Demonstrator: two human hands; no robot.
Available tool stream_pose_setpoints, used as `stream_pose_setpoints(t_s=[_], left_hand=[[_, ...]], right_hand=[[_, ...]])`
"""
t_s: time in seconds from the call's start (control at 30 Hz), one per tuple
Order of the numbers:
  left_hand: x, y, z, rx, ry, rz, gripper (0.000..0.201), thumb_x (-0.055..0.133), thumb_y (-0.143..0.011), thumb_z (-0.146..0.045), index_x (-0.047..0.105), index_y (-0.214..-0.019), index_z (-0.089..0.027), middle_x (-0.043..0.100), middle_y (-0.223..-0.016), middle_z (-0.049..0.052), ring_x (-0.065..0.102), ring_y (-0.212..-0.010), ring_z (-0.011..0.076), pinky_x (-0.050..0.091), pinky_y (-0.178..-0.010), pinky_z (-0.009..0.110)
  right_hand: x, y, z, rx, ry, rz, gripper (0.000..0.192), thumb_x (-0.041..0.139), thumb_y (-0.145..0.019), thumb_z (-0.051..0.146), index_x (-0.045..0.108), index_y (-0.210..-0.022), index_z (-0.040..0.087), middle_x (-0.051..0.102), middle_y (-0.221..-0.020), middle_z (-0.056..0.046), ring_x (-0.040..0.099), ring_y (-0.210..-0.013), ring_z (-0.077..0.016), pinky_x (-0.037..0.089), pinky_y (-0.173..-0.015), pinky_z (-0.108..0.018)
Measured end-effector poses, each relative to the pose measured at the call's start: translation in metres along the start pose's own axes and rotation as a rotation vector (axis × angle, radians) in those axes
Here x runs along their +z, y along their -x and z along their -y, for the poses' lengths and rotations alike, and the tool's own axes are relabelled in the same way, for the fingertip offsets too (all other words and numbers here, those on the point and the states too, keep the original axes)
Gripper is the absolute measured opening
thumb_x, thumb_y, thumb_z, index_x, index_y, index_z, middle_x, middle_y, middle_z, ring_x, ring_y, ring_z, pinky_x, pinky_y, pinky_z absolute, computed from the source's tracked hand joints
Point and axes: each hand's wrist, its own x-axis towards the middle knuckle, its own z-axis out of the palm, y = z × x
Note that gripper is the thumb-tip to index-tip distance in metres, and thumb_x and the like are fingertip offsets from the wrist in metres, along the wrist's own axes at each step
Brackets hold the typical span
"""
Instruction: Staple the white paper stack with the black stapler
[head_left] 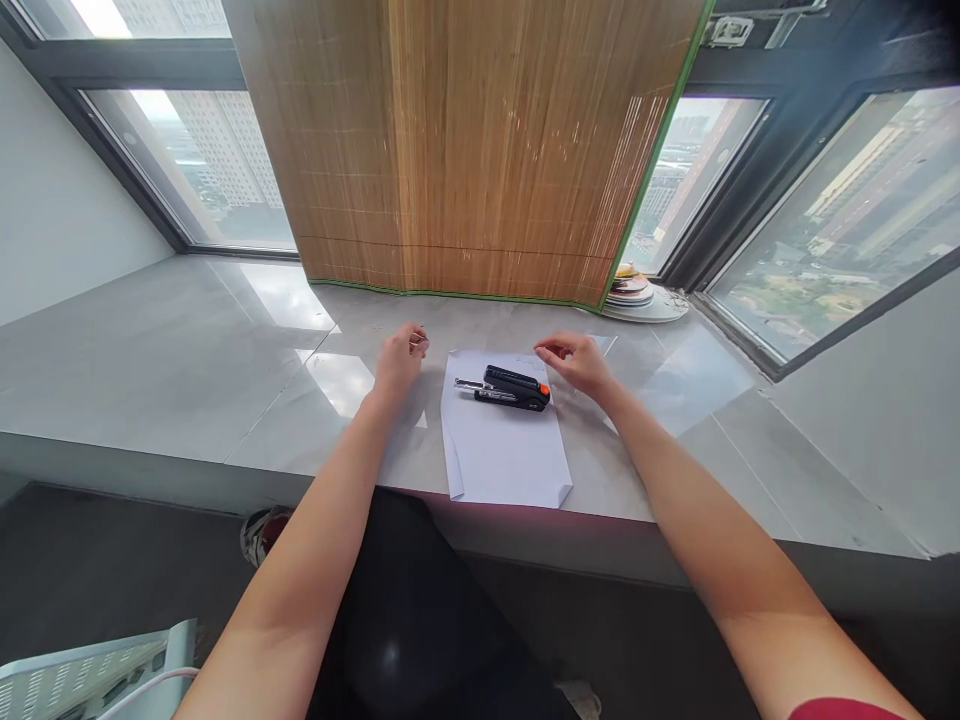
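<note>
You're looking at a black stapler (pixel 506 388) with an orange end, lying on a white sheet of paper (pixel 504 450). Behind the stapler, a brown bamboo blind (pixel 480 150) is showing its green edging; the ledge (pixel 172 360) is looking pale grey.

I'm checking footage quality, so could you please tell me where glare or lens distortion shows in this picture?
Head view: window light leaves bright glare patches on the grey ledge left of the left hand; the sky at upper left is blown out; the wide lens bends the window frames and ledge edges; the stapler and paper stay sharp and evenly lit.
</note>
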Motion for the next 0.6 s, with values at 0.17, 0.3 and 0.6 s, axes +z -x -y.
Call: stream_pose_setpoints(t_s=[0.17,0.3,0.6], left_hand=[[0.006,0.026,-0.029,0.142,0.451,0.243,0.016,0.083,-0.081,-0.035,0.078,-0.086,-0.020,0.080,-0.090,0.006,0.075,-0.086,0.0204,0.062,-0.088,0.037],[0.011,0.035,-0.034,0.086,0.571,0.295,0.020,0.088,-0.076,-0.035,0.082,-0.086,-0.019,0.082,-0.090,0.008,0.077,-0.087,0.0219,0.065,-0.090,0.041],[0.017,0.038,-0.032,0.125,0.507,0.339,0.009,0.081,-0.078,-0.024,0.085,-0.085,-0.020,0.083,-0.095,0.009,0.078,-0.091,0.0231,0.067,-0.090,0.041]], right_hand=[[0.004,0.005,0.024,-0.134,-0.181,0.251,0.038,0.068,-0.098,0.060,0.082,-0.101,0.025,0.073,-0.094,-0.006,0.063,-0.079,-0.0190,0.050,-0.075,-0.034],[0.006,0.006,0.029,-0.154,-0.178,0.265,0.036,0.068,-0.099,0.059,0.082,-0.100,0.026,0.070,-0.087,-0.004,0.060,-0.077,-0.0185,0.049,-0.075,-0.035],[0.003,0.006,0.031,-0.128,-0.138,0.208,0.037,0.069,-0.099,0.058,0.082,-0.090,0.024,0.073,-0.083,-0.004,0.059,-0.073,-0.0179,0.047,-0.072,-0.035]])
